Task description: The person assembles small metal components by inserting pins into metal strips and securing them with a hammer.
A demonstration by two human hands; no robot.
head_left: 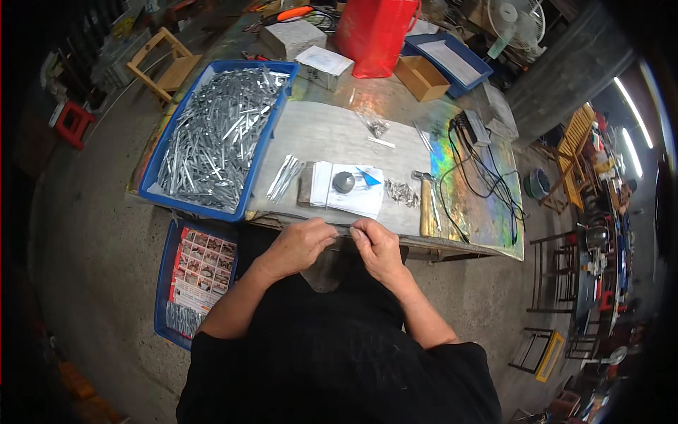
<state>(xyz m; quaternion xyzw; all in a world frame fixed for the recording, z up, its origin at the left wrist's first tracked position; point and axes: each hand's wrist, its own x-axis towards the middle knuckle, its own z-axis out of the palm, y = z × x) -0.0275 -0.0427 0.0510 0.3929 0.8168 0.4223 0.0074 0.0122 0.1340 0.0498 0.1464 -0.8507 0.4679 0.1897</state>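
At the table's near edge, my left hand (302, 246) and my right hand (378, 249) face each other a short gap apart. Both are closed in a pinch, thumbs against the curled fingers. Something thin may run between the fingertips, but it is too small to make out. Just beyond them lies a stack of white paper (323, 189) on a block, bearing a dark round metal piece (344, 182) and a small blue triangular piece (369, 177). Left of the stack lie several thin metal strips (284, 178); to its right is a pile of small metal parts (402, 192).
A blue tray (150, 169) heaped with metal strips covers the table's left side; a lower blue tray (164, 297) stands beneath. A hammer (426, 205) lies at right, near tangled black cables (470, 152). A red bag (374, 39) and a cardboard box (421, 79) stand behind.
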